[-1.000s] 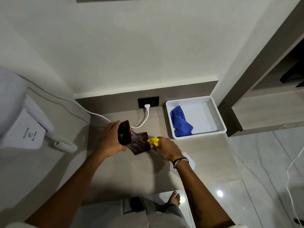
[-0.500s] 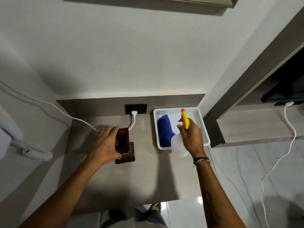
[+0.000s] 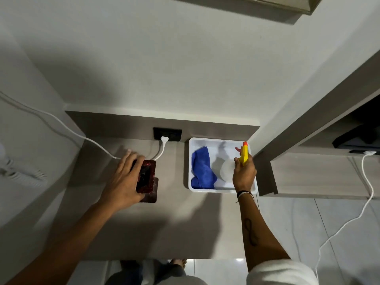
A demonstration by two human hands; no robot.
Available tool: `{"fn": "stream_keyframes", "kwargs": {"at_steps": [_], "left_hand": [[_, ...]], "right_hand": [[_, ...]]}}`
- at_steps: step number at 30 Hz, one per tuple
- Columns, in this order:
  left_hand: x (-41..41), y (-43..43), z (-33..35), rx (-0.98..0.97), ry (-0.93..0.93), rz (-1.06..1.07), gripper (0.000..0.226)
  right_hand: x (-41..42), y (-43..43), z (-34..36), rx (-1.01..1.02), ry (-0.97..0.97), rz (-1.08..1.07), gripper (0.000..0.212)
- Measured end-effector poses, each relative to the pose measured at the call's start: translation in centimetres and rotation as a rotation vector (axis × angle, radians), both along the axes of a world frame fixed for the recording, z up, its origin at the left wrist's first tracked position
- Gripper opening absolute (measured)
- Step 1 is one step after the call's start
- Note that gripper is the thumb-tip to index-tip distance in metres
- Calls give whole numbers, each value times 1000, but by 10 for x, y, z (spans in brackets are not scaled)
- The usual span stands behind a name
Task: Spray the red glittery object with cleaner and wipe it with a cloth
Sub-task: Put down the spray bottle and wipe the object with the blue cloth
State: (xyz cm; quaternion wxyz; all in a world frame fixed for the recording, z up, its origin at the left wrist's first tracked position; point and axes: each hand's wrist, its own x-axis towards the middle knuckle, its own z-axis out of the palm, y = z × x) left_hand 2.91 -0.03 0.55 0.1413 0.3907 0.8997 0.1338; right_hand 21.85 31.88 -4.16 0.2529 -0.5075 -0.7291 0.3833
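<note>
The red glittery object (image 3: pixel 147 177) is a dark red, flat, folding piece standing on the counter (image 3: pixel 176 223), with my left hand (image 3: pixel 125 179) gripping its upright part. My right hand (image 3: pixel 243 173) holds a clear spray bottle (image 3: pixel 227 170) with a yellow and orange trigger head over the right side of the white tray (image 3: pixel 205 189). A crumpled blue cloth (image 3: pixel 202 167) lies in the left half of that tray.
A black wall socket (image 3: pixel 167 134) holds a white plug, and its cable (image 3: pixel 61 128) runs left along the wall. A wooden partition (image 3: pixel 265 173) and a shelf border the tray's right side. Another white cable (image 3: pixel 368 194) hangs by the shelf.
My right hand carried the spray bottle away from the red object to the right, into the tray. My left hand lowered the red object onto the counter.
</note>
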Motion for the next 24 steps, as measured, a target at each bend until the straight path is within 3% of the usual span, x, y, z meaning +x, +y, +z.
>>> {"fn": "stream_keyframes", "kwargs": {"at_steps": [5,7,9,11,14,16,20,24], "left_hand": [[2,2,-4,-54,75,14,132],[1,2,-8,-82,90,12,135],[2,2,-11,-93,99,12,139],[2,2,-13,-95,89,19,142],[-3,2,-15,-109,70,5,147],[-7,0,-17,-121,37,-13,151],[-12,-3,-22,-79,7,-39,151],[-10,-3,-25,-55,30,-38,148]], "right_hand": [[10,2,-10,8,28,-43,64],[12,-10,-9,243,-16,-80,70],[5,-26,-9,509,41,64,61],[-11,-43,-16,605,-23,350,54],[-43,-50,-27,490,-391,722,63],[-58,-43,-34,362,-595,837,71],[-73,-29,-53,244,-801,887,82],[-74,-36,-73,309,-910,886,76]]}}
